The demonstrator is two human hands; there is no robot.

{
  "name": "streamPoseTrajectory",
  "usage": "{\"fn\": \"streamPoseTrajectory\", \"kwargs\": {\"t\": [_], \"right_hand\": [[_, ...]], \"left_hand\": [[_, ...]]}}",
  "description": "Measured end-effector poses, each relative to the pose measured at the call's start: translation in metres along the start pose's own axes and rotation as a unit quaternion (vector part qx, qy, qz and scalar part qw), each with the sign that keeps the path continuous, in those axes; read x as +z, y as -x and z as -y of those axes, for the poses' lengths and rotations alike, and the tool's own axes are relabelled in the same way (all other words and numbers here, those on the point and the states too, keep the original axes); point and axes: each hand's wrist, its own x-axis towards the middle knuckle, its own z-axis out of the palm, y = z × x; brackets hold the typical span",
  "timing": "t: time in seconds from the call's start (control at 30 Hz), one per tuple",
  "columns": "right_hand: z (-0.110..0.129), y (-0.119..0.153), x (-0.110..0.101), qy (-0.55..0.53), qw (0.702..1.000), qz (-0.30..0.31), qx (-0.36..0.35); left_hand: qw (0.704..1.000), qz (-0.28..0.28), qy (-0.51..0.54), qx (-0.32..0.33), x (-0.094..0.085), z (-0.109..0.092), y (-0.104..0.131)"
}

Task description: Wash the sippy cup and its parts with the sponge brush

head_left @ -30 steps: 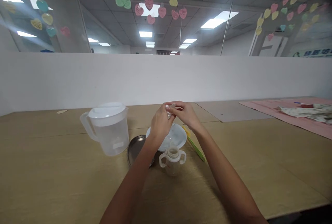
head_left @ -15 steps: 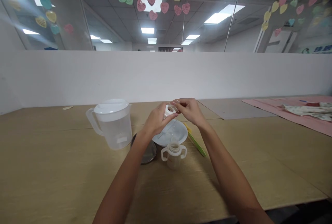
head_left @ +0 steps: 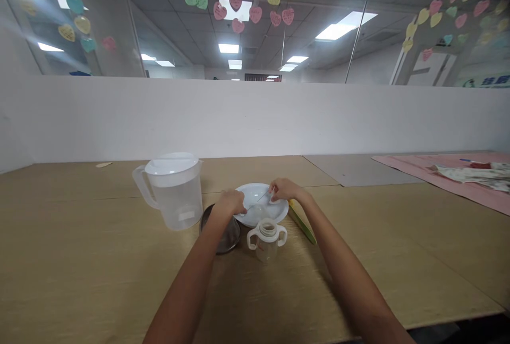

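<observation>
My right hand (head_left: 283,189) is over the right side of a white bowl (head_left: 281,220), fingers pinched on something small and pale that I cannot make out. At the bowl's left rim is my left hand (head_left: 231,203), slightly blurred, its fingertips pointing into the bowl and largely hidden. A thin, straight, straw-like piece (head_left: 263,195) and a clear piece lie in the bowl. Just in front, a clear baby bottle (head_left: 266,248) with a white two-handled collar stands upright without a lid. Below my left hand sits a round dark metal dish (head_left: 229,241), partly covered by my forearm.
A clear plastic pitcher (head_left: 179,200) with a white lid stands at the left. Right of the bowl lies a green-handled brush (head_left: 303,225) with a yellow head. A pink cloth (head_left: 418,169) lies far right, and a white wall (head_left: 255,120) closes off the back.
Both hands have come down from above the bowl and moved apart. The white ring-shaped cap that they held together no longer shows.
</observation>
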Motion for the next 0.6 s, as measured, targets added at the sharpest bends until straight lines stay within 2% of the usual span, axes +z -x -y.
{"fn": "streamPoseTrajectory", "kwargs": {"t": [0.1,0.17,0.23,0.33,0.4,0.47,0.53,0.57,0.6], "right_hand": [[0.007,-0.005,0.013,0.013,0.999,0.036,0.0],[0.008,-0.005,0.017,0.019,0.999,0.042,0.003],[0.007,-0.004,0.015,0.02,0.999,0.026,0.002],[0.005,0.0,0.005,0.016,0.999,-0.032,-0.004],[0.002,0.005,-0.004,-0.001,0.997,-0.074,-0.012],[-0.005,0.011,-0.011,-0.054,0.99,-0.127,-0.018],[-0.017,0.015,-0.015,-0.131,0.973,-0.189,-0.009],[-0.026,0.017,-0.014,-0.162,0.964,-0.209,0.0],[-0.036,0.019,-0.011,-0.183,0.957,-0.224,0.014]], "left_hand": [[1.0,-0.001,-0.002,0.001,0.009,-0.001,-0.004],[1.0,-0.01,0.013,0.009,0.008,0.001,-0.005],[0.999,-0.009,0.036,0.023,-0.001,0.008,0.0],[0.991,-0.045,0.117,0.054,-0.031,0.028,0.023],[0.932,-0.165,0.31,0.088,-0.055,0.046,0.047],[0.855,-0.321,0.403,0.059,-0.074,0.066,0.073],[0.788,-0.46,0.406,-0.054,-0.082,0.086,0.093],[0.766,-0.501,0.381,-0.127,-0.081,0.097,0.099],[0.756,-0.518,0.347,-0.2,-0.078,0.108,0.103]]}}
